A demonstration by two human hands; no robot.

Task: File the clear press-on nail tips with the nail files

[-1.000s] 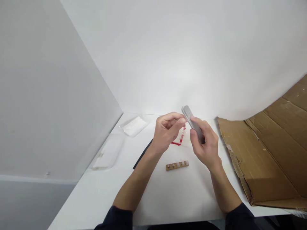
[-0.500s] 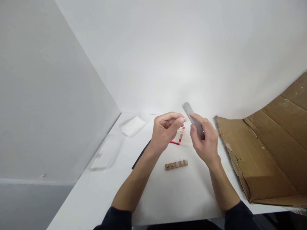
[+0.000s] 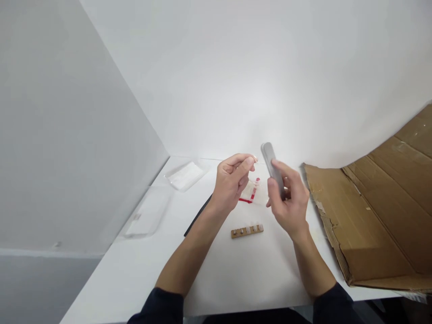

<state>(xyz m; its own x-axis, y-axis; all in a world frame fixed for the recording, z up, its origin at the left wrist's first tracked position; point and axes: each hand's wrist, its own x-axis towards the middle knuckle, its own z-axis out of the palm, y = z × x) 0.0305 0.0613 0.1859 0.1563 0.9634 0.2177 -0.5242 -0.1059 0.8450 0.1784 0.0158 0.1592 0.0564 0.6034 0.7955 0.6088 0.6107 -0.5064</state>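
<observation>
**Holding a grey bar (image 3: 272,167) aloft over a white surface (image 3: 243,274)**

In the head view, grips the bar in the right hand (image 3: 289,200), with thumb and fingers (image 3: 285,171) closed round its lower part. Tilts it, with the rounded upper end leaning left, well clear of the surface. Holds the left hand (image 3: 232,180) near the bar but apart from it, with thumb and forefinger pressed together at the tips (with a faint glint there, too small to name). Cannot tell whether anything sits in that pinch.

Below the hands, see a brown strip (image 3: 247,231) lying on the surface, set with five small pieces in a row. Just behind the left hand, see a clear packet with red print (image 3: 250,194), partly covered. By the left forearm, see a black edge (image 3: 198,216), otherwise hidden. Farther left, find two clear plastic trays: a back tray (image 3: 185,175) with something white in it, and a nearer tray (image 3: 147,215) close to the grey side wall (image 3: 84,148). To the right, see creased brown cardboard (image 3: 378,220), torn along its left edge, beside the right forearm.
</observation>
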